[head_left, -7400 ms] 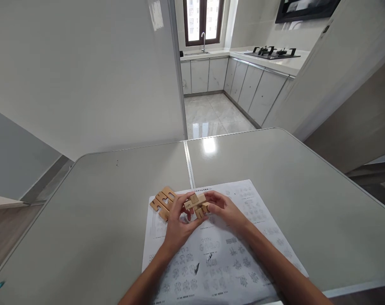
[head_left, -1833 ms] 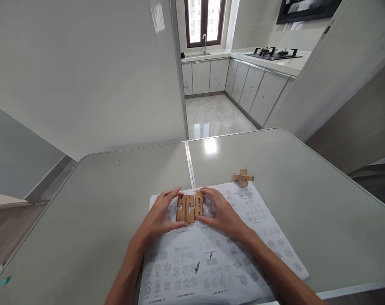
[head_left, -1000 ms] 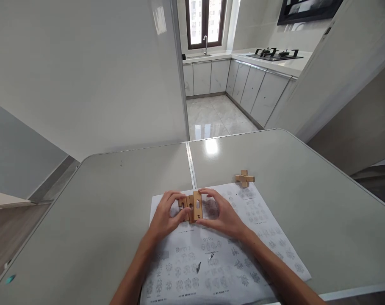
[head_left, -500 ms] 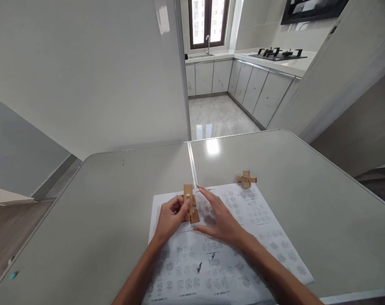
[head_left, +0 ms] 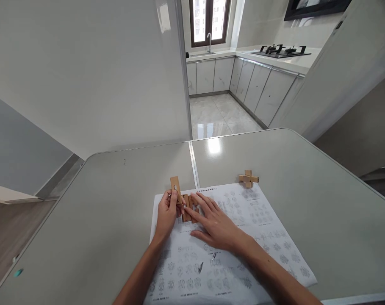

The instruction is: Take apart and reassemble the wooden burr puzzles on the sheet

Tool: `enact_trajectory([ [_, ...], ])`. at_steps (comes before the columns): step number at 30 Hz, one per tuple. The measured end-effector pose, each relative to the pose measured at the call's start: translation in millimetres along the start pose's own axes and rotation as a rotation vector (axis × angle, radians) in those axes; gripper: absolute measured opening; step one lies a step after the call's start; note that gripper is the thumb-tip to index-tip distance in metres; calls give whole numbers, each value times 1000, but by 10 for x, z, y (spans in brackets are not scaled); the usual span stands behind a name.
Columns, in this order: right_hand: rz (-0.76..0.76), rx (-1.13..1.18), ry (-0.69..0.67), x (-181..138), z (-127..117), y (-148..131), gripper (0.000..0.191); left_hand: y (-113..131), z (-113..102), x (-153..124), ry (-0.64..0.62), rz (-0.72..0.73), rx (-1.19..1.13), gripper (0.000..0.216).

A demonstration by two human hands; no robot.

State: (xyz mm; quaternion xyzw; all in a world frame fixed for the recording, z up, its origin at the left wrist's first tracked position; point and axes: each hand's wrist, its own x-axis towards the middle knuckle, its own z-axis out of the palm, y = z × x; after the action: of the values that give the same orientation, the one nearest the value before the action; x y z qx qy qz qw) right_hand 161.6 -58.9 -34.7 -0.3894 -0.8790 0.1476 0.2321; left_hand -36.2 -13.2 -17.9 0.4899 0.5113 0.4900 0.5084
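A grey bench (head_left: 100,203) is filling the lower view, with a metal seam (head_left: 194,163) running down its middle. A printed sheet (head_left: 243,237) is lying across its near edge, covered in rows of small diagrams and lines of print that are probably too small to read here. The right hand (head_left: 213,222) is lying on the sheet with its grip spread flat, fingertips touching the flat wooden pieces (head_left: 187,209) resting side by side on the paper. The left hand (head_left: 166,214) is sitting just beside them, its grip pinching a slotted wooden piece (head_left: 175,188) and holding it upright above the sheet's far-left corner. A small wooden cross (head_left: 248,178) is sitting well apart at the sheet's far-right corner.
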Motion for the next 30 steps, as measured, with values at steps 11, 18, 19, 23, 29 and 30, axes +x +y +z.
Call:
enact_trajectory([
  [11, 65, -32, 40, 24, 64, -38, 71, 23, 20, -8, 4, -12, 28, 44],
  [18, 79, 74, 90, 55, 45, -50, 41, 57, 38, -25, 4, 13, 34, 42],
  [19, 78, 104, 95, 55, 35, -41, 38, 63, 42, -29, 8, 12, 33, 42],
  [23, 39, 219, 119, 47, 4, -14, 35, 66, 49, -38, 26, -15, 12, 43],
  [29, 93, 485, 170, 26, -44, -39, 36, 25, 23, -38, -3, -7, 91, 42],
  [30, 108, 523, 181, 25, -48, -40, 36, 21, 18, -40, -8, 2, 119, 42],
])
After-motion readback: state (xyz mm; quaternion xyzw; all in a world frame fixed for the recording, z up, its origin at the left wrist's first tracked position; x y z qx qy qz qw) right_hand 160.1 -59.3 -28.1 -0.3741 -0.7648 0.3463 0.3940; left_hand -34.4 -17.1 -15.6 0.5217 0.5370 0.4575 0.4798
